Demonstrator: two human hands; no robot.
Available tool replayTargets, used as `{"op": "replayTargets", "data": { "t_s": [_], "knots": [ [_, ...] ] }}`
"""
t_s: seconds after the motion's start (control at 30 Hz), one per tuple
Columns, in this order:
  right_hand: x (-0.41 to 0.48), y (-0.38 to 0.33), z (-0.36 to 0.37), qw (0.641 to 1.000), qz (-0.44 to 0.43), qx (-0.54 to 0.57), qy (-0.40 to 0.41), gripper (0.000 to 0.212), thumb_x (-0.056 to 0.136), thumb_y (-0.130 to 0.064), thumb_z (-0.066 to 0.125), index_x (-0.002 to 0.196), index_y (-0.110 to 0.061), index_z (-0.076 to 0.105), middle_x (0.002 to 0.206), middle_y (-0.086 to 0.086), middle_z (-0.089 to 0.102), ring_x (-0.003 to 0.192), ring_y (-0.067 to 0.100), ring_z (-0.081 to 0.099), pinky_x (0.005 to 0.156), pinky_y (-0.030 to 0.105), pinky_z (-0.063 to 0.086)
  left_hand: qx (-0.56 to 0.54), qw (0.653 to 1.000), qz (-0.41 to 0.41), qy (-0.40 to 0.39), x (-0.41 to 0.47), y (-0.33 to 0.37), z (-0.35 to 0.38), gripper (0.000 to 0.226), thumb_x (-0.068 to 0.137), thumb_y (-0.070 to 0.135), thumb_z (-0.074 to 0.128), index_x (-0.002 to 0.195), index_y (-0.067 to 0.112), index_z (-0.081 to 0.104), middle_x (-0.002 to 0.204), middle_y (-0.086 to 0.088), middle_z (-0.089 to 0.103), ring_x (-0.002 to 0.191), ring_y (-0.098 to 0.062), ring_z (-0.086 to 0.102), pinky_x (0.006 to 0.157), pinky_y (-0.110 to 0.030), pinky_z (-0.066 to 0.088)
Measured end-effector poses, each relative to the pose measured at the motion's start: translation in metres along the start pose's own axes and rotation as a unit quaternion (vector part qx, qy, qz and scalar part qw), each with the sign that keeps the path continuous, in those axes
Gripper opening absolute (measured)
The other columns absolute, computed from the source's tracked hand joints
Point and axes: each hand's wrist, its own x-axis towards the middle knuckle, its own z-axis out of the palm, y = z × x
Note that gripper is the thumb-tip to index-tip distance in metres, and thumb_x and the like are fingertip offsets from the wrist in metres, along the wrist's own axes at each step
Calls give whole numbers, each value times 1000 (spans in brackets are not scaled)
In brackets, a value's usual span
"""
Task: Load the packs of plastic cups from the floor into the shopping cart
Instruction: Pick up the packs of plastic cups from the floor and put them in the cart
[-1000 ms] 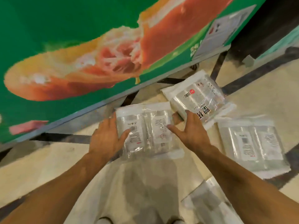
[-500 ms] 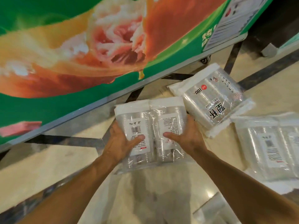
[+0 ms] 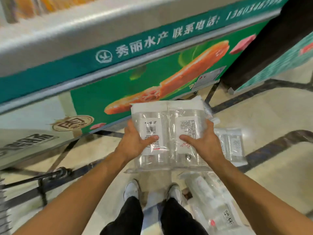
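Twin pack of plastic cups (image 3: 168,126): clear wrap, white header strip, barcode label facing up. It is held in the air at about waist height, clear of the floor (image 3: 271,116). Left hand (image 3: 133,141) grips its left edge and right hand (image 3: 203,143) its right edge, thumbs on top. Second pack (image 3: 232,145) lies on the floor just right of it; third pack (image 3: 215,206) lies beside the white shoes (image 3: 132,189). Green printed display cabinet (image 3: 152,78) stands behind.
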Motion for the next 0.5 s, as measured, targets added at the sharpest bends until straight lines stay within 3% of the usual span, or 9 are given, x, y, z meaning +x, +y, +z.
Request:
{"op": "replayTargets", "data": {
  "t_s": [0.13,0.23,0.3,0.4,0.5],
  "knots": [
    [-74,-109,-54,999,-39,-11,-9,117,72,-54,94,163,-28,27,137,-10,58,123,18,59,94,28,42,-21,1000,10,18,-91,76,-87,109,80,56,90,158,21,23,142,4,46,129,-19,55,107,-41,48],
    [-123,-176,-73,997,-62,-34,-36,120,68,-66,91,163,-28,28,156,-1,53,140,25,53,107,39,46,-47,998,-22,33,-157,108,-148,114,64,81,86,148,39,23,144,1,54,128,-25,61,107,-52,54],
    [-151,-219,-77,994,-87,-40,-54,116,66,-70,90,159,-28,33,152,-2,55,138,26,55,107,45,48,-61,995,-44,59,-194,110,-185,114,51,93,81,139,46,26,143,1,56,126,-25,63,106,-54,56],
    [-188,-274,-71,986,-130,-51,-91,104,69,-63,93,151,-25,41,129,-9,58,124,25,61,94,40,48,-84,989,-60,102,-252,113,-233,124,47,96,80,144,41,27,141,0,58,124,-25,64,105,-55,57],
    [-224,-326,-49,972,-178,-65,-143,104,71,-59,93,153,-25,39,130,-11,54,122,21,59,94,38,47,-104,979,-79,156,-319,115,-280,119,59,85,84,147,31,25,142,-5,58,123,-27,65,106,-53,57]
  ]
}}
